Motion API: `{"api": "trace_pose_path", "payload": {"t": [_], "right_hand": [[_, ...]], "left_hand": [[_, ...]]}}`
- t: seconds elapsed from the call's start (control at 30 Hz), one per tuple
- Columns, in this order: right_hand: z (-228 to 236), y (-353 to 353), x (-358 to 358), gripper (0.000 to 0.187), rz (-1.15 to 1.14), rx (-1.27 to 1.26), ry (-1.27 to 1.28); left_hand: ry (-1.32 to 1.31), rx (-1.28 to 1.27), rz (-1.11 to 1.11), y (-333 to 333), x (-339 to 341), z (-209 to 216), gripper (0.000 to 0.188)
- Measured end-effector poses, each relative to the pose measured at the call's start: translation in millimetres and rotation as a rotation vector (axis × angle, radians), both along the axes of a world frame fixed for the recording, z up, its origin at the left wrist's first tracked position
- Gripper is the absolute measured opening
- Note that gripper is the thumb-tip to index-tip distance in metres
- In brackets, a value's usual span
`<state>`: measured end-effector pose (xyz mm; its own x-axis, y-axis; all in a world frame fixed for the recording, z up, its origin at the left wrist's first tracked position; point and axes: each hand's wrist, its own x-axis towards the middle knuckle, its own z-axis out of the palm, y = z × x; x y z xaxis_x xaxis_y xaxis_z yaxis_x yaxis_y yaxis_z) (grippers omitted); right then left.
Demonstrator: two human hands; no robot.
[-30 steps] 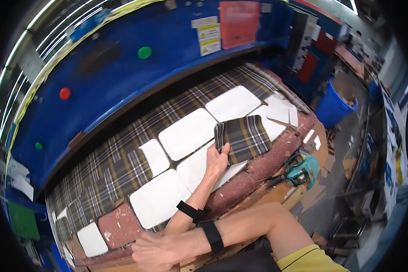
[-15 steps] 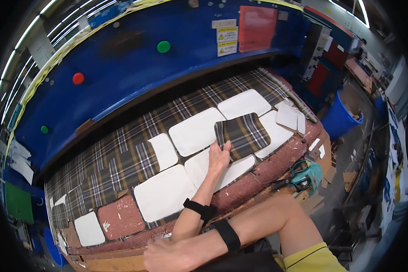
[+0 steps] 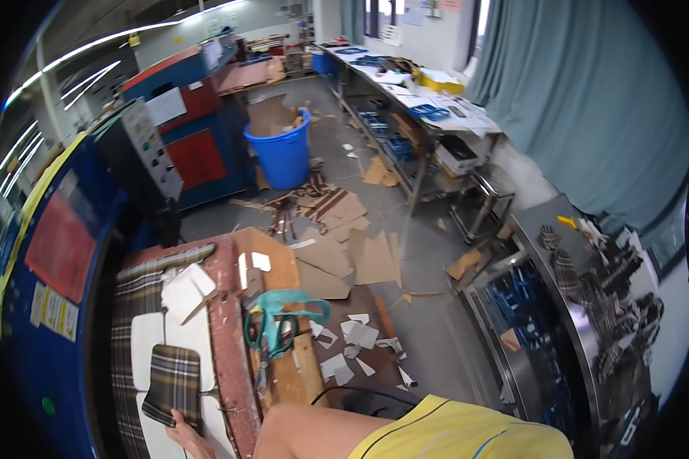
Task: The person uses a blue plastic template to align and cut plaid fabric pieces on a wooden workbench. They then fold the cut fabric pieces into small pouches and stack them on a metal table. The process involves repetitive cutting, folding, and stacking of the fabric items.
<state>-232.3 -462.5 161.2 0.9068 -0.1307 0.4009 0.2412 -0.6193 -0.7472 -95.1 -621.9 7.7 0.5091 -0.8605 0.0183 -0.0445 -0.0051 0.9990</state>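
Observation:
At the lower left, my left hand [image 3: 188, 437] grips the near edge of a plaid fabric piece [image 3: 173, 379], its thumb on top. The dark, brown and white checked piece lies over white rounded panels [image 3: 147, 344], which rest on plaid cloth [image 3: 124, 306] on the worn red press bed [image 3: 230, 306]. A further small stack of white panels [image 3: 187, 291] sits at the bed's far end. Only my right upper arm [image 3: 314, 430] and yellow sleeve show along the bottom; my right hand is out of view.
Green-handled scissors [image 3: 272, 329] with teal cloth lie on the wooden ledge beside the bed. Cardboard and paper scraps [image 3: 356, 336] litter the floor. A blue bin [image 3: 283, 157] stands beyond. Metal benches [image 3: 540, 306] with cloth scraps line the right, below a grey-green curtain [image 3: 589, 99].
My view has swung to the right, bringing the floor, benches and curtain into sight. My left hand still holds the plaid piece. My right hand has left the view.

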Motion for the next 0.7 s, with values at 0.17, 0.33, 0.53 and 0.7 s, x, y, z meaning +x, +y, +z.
{"api": "trace_pose_path", "payload": {"t": [0.17,0.33,0.53,0.7], "right_hand": [[-1.1,-7.8,-24.3,0.022,-0.116,0.029,-0.026],[6.2,-4.2,-28.3,0.021,-0.136,0.013,-0.026],[4.2,5.3,-36.1,0.021,-0.144,0.022,-0.019],[6.7,9.7,-42.5,0.021,-0.115,0.039,-0.019]], "left_hand": [[-0.020,0.310,-0.077,18.4,-46.9,71.3,0.025],[-0.123,0.319,-0.024,12.4,-38.4,66.8,0.025],[-0.140,0.316,-0.014,11.5,-38.9,57.9,0.025],[-0.164,0.297,0.028,7.1,-20.5,33.6,0.024]]}}
